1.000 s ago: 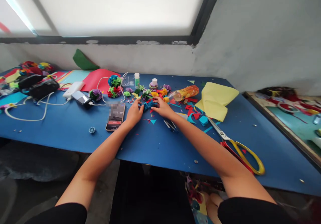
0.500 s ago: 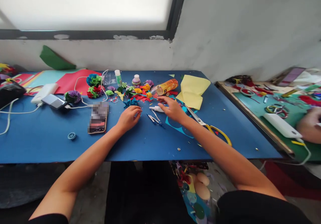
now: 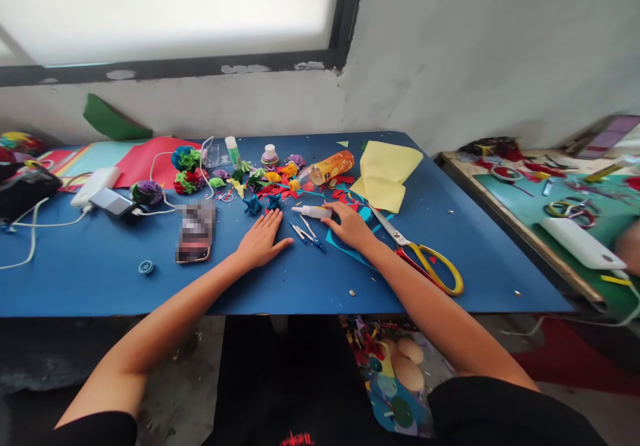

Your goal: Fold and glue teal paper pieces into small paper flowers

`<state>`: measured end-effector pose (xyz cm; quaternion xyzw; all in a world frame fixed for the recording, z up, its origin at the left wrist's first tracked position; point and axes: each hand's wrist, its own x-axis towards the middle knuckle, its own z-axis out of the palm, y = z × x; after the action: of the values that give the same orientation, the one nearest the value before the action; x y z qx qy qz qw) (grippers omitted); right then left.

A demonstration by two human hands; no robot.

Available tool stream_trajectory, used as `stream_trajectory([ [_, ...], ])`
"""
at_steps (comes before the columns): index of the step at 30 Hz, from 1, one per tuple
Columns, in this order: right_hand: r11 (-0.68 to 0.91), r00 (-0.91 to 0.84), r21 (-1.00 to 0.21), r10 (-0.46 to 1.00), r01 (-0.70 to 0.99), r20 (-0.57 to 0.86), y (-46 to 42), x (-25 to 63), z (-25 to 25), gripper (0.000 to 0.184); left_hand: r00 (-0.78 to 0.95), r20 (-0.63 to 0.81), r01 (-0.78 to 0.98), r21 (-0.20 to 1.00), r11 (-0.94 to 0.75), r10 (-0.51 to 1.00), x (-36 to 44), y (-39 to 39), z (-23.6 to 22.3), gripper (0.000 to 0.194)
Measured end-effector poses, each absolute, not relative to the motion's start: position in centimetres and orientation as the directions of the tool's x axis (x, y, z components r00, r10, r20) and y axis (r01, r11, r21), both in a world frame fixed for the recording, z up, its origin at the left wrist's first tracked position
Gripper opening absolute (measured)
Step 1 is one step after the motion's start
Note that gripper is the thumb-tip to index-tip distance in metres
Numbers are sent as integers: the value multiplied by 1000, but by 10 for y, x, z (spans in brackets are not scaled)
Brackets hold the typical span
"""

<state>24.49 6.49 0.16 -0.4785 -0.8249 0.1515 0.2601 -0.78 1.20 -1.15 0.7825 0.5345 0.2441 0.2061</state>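
My left hand (image 3: pixel 261 239) lies flat on the blue table (image 3: pixel 280 286), thumb out to the side and holding nothing. Its fingertips reach a dark teal paper flower (image 3: pixel 275 202); a second teal paper flower (image 3: pixel 253 205) sits just left of it. The fingers of my right hand (image 3: pixel 350 225) are closed around the back end of a white glue tube (image 3: pixel 313 212), whose nozzle points left. A compass (image 3: pixel 308 233) with blue ends lies between my hands. Beneath my right wrist is a cut-out turquoise paper sheet (image 3: pixel 345 249).
Scissors with yellow handles (image 3: pixel 430 266) lie right of my forearm, beside yellow paper (image 3: pixel 385 176). Behind my hands are an orange-labelled bottle (image 3: pixel 333 168), a glue stick (image 3: pixel 233 153) and paper scraps. A phone (image 3: pixel 196 233) lies left. Another table (image 3: pixel 520 199) adjoins at right.
My left hand has opened from a curled pose and flattened on the table, uncovering two teal flowers. My right hand has lowered onto the glue tube.
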Motion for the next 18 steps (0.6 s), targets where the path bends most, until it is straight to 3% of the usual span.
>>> stream_trajectory([
  [7, 506, -388, -635, 861, 583, 330, 55, 252, 4, 32, 128, 278, 598, 744, -297, 952, -13, 18, -10, 32],
  [10, 523, -429, -681, 843, 513, 324, 48, 249, 12, 31, 110, 364, 512, 777, -367, 925, -7, 19, -7, 30],
  [12, 537, -468, -704, 824, 465, 320, 42, 245, 18, 32, 125, 439, 454, 772, -444, 890, -2, 16, -3, 33],
  [18, 554, -467, -752, 803, 357, 369, 21, 241, 27, 33, 189, 617, 352, 684, -639, 764, 5, -2, 9, 14],
])
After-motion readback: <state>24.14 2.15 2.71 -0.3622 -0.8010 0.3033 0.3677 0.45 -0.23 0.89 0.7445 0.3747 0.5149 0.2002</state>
